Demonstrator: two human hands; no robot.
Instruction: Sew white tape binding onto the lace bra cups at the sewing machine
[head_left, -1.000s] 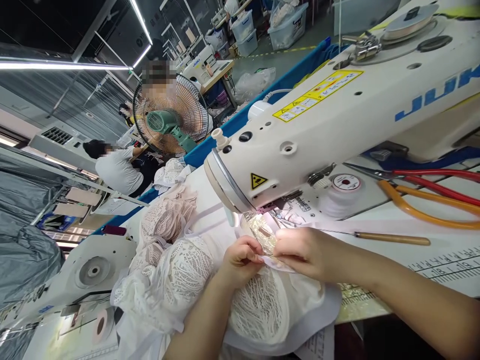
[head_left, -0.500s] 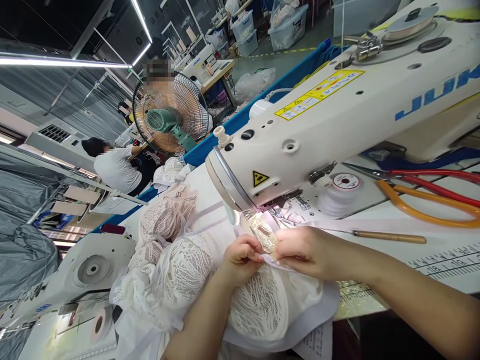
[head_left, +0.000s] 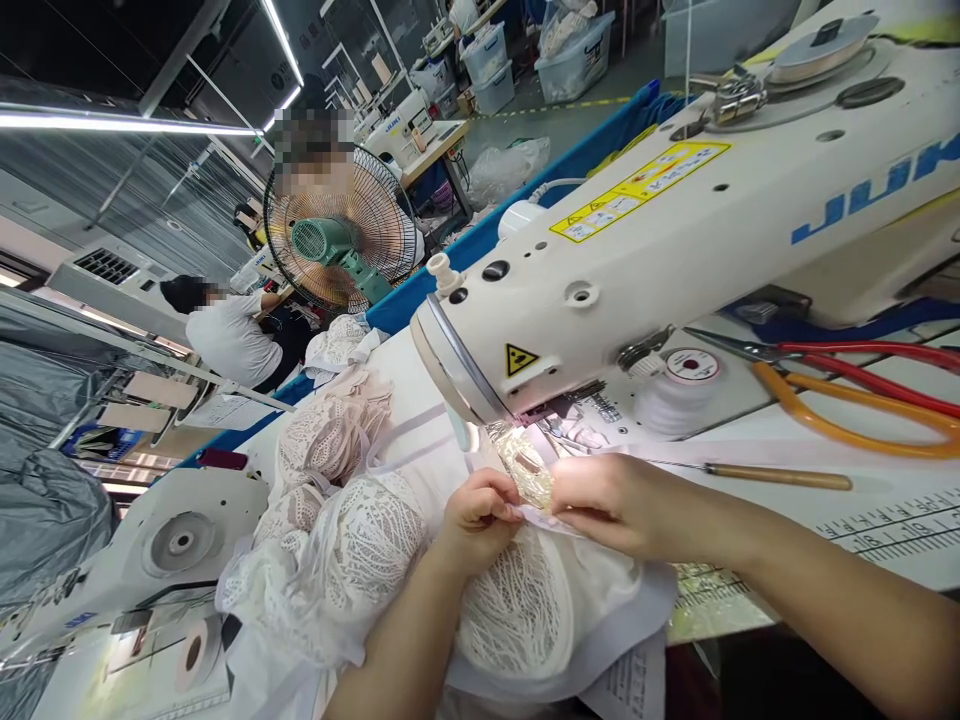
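A white lace garment [head_left: 517,610] with moulded cups hangs over the table's front edge, below the head of a white sewing machine [head_left: 585,270]. My left hand [head_left: 482,515] pinches the garment's pale edge strip between thumb and finger. Close beside it on the right, my right hand [head_left: 600,500] is closed on the same edge, its fingertips partly hidden. Both hands are just in front of the lit needle area, where shiny yellowish film [head_left: 529,465] lies. More lace pieces [head_left: 367,535] are heaped to the left of my left hand.
On the right lie a wooden-handled awl [head_left: 780,475], orange-handled scissors [head_left: 862,415], a red-handled tool [head_left: 877,350] and a white thread spool [head_left: 691,370]. A second machine [head_left: 180,530] stands at left. Behind the table are a fan [head_left: 341,235] and a seated person [head_left: 232,335].
Both hands keep nearly the same place and hold. The strip between them shows a little more, and my left fingertips have shifted slightly left.
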